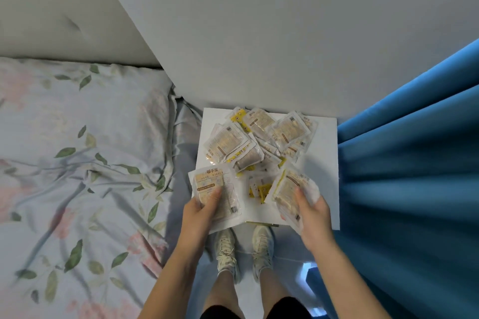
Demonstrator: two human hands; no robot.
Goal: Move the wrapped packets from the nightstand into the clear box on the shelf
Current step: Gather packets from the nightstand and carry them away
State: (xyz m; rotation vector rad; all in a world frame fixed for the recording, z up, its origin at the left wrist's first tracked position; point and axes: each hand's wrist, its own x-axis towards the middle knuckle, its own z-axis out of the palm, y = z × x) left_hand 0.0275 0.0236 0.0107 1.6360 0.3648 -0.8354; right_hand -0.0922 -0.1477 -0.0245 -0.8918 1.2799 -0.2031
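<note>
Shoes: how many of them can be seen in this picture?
2. The left shoe and the right shoe stand side by side on the floor, below the nightstand's near edge.

Beyond the fingers [216,195], plain grey wall [259,21]. Left of them, bed with floral leaf-print bedding [77,163] and padded pale headboard [64,13]. Right of them, pleated blue curtain [414,163]. Below, pale glossy floor [293,254] catching a bright reflection.
</note>
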